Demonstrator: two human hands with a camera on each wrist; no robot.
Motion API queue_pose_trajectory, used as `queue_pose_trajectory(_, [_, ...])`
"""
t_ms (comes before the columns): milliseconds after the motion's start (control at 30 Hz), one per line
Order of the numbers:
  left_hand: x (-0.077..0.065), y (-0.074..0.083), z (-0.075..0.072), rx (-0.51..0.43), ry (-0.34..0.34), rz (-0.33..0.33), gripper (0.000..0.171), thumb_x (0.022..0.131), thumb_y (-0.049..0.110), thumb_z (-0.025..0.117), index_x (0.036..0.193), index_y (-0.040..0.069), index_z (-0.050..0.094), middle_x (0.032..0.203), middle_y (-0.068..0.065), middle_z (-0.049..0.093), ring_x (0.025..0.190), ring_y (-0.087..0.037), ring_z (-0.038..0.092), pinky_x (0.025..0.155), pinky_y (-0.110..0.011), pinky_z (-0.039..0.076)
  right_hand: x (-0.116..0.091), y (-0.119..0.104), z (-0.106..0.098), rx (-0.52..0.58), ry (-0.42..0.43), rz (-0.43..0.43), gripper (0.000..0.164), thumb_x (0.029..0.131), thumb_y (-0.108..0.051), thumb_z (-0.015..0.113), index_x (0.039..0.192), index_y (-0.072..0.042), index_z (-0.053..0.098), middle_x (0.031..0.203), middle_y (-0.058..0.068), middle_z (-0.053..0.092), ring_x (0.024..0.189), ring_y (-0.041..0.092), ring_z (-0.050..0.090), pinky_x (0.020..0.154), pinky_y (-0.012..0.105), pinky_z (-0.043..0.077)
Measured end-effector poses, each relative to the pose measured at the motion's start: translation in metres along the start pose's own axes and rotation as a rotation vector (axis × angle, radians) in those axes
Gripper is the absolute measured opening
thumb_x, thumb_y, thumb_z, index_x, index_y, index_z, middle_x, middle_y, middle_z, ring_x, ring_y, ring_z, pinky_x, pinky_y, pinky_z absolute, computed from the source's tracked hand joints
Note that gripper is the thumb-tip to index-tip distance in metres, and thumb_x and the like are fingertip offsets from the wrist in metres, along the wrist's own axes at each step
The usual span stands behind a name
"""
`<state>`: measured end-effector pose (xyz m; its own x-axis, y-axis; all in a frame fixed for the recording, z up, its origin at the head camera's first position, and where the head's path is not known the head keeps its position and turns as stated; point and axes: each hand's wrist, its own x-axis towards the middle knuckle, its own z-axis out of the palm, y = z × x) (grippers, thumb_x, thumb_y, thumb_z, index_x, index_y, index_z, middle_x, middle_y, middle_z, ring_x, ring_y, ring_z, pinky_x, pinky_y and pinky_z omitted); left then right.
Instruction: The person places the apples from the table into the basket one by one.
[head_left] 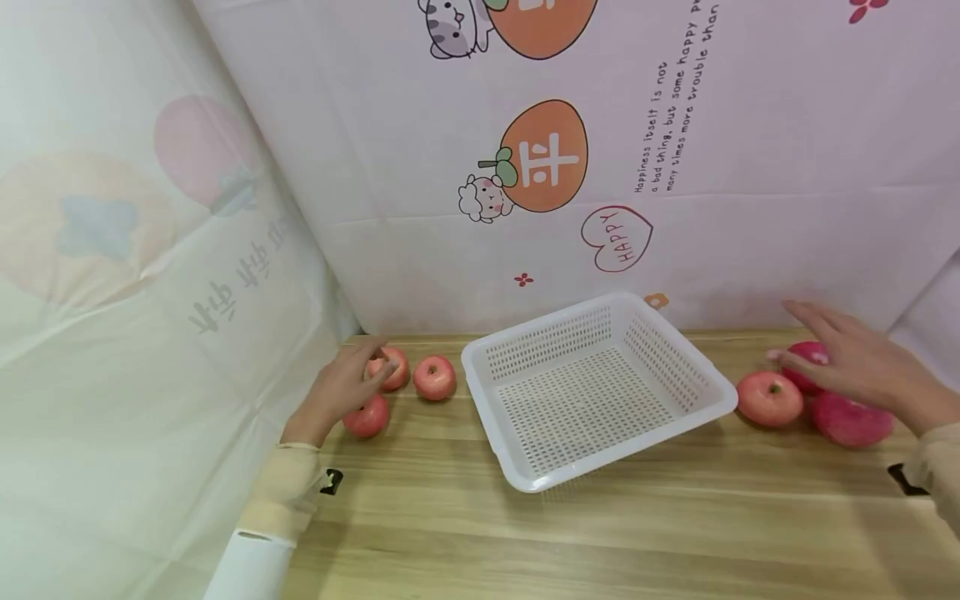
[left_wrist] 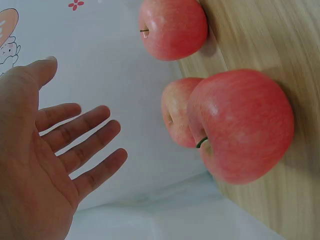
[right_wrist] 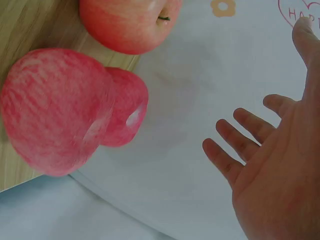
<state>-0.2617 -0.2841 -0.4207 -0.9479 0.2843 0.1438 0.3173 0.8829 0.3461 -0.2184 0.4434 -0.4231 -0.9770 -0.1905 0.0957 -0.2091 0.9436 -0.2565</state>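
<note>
My left hand [head_left: 341,387] hovers over three red apples at the table's left end, fingers spread and relaxed, holding nothing. One apple [head_left: 435,378] lies apart, toward the basket; the near apple [head_left: 367,418] and the back apple [head_left: 396,372] are partly covered by the hand in the head view. On the right, my right hand [head_left: 862,358] is held above three more, its fingers extended and its palm bare. Among these are a paler apple [head_left: 769,399] beside the basket, a deep-red apple [head_left: 855,423] and another dark apple [head_left: 816,352] behind, partly hidden by the thumb.
Between the two groups stands a white perforated plastic basket [head_left: 525,475], turned at an angle, with nothing in it. A printed cloth [head_left: 420,250] hangs behind the wooden table [head_left: 600,533], and a pale sheet [head_left: 150,400] closes off the left side. Small black clips [head_left: 331,481] sit at both table sides.
</note>
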Motion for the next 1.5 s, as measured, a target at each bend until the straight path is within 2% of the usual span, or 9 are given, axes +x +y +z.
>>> queue_pose_trajectory(200, [-0.002,0.007,0.007,-0.038,0.043,0.011,0.044,0.108,0.041,0.061,0.139,0.010,0.068,0.119,-0.009,0.076,0.106,-0.026,0.073,0.090,-0.051,0.060,0.003,-0.010,0.003,0.003,0.018,0.024,0.094,0.102,-0.053,0.064,0.165,0.004,0.025,0.162,0.037,0.034,0.148,0.062,0.029,0.106,0.081,0.032])
queue_pose_trajectory(300, [-0.003,0.010,0.011,-0.067,0.065,0.019,0.038,0.107,0.036,0.063,0.132,0.009,0.072,0.106,-0.006,0.079,0.096,-0.022,0.075,0.084,-0.047,0.061,0.005,-0.016,0.006,0.002,0.039,0.011,0.088,0.101,-0.052,0.066,0.157,0.008,0.036,0.153,0.036,0.044,0.139,0.059,0.042,0.101,0.079,0.039])
queue_pose_trajectory(533, [-0.007,0.015,0.020,-0.130,0.064,0.023,0.024,0.106,0.031,0.065,0.117,0.013,0.075,0.088,0.003,0.077,0.082,-0.012,0.071,0.079,-0.038,0.058,0.006,-0.028,0.017,0.036,0.061,-0.030,0.073,0.101,-0.046,0.069,0.148,0.006,0.047,0.133,0.036,0.061,0.115,0.054,0.063,0.088,0.072,0.049])
queue_pose_trajectory(733, [-0.010,0.021,0.025,-0.135,0.092,0.028,0.022,0.107,0.029,0.064,0.113,0.011,0.077,0.086,0.002,0.076,0.081,-0.015,0.070,0.079,-0.043,0.058,0.009,-0.033,0.028,0.015,0.157,-0.047,0.058,0.099,-0.044,0.073,0.136,-0.001,0.060,0.122,0.026,0.072,0.107,0.045,0.070,0.082,0.065,0.052])
queue_pose_trajectory(867, [-0.010,0.024,0.031,-0.151,0.104,0.010,0.023,0.108,0.027,0.062,0.111,0.009,0.077,0.083,0.002,0.076,0.077,-0.014,0.068,0.076,-0.042,0.056,0.010,-0.037,0.033,0.115,0.128,-0.052,0.056,0.102,-0.038,0.070,0.141,0.000,0.055,0.128,0.028,0.067,0.108,0.048,0.069,0.082,0.063,0.056])
queue_pose_trajectory(1000, [-0.010,0.028,0.040,-0.199,0.109,0.006,0.025,0.109,0.028,0.060,0.108,0.009,0.077,0.082,0.002,0.077,0.073,-0.010,0.066,0.072,-0.035,0.052,0.010,-0.040,0.038,0.217,0.068,-0.018,0.062,0.106,-0.036,0.066,0.150,0.001,0.046,0.136,0.033,0.060,0.112,0.054,0.066,0.083,0.069,0.056])
queue_pose_trajectory(1100, [-0.011,0.030,0.046,-0.226,0.115,0.019,0.026,0.110,0.028,0.060,0.103,0.009,0.076,0.081,0.003,0.075,0.072,-0.009,0.064,0.069,-0.032,0.051,0.010,-0.041,0.044,0.234,0.061,-0.010,0.062,0.106,-0.037,0.064,0.152,0.000,0.044,0.135,0.034,0.060,0.111,0.055,0.067,0.082,0.070,0.057])
queue_pose_trajectory(1233, [-0.011,0.035,0.053,-0.252,0.132,0.027,0.027,0.110,0.028,0.059,0.106,0.007,0.076,0.081,0.003,0.073,0.074,-0.009,0.065,0.071,-0.030,0.053,0.010,-0.044,0.048,0.254,0.045,-0.029,0.062,0.108,-0.035,0.062,0.154,0.003,0.043,0.134,0.035,0.059,0.110,0.056,0.066,0.082,0.071,0.057])
queue_pose_trajectory(1500, [-0.012,0.051,0.065,-0.286,0.165,-0.029,0.024,0.109,0.027,0.061,0.109,0.010,0.077,0.076,0.008,0.072,0.066,-0.008,0.063,0.063,-0.028,0.050,0.017,-0.054,0.053,0.252,0.048,-0.019,0.064,0.108,-0.036,0.061,0.154,0.005,0.043,0.134,0.036,0.060,0.107,0.053,0.068,0.083,0.069,0.058])
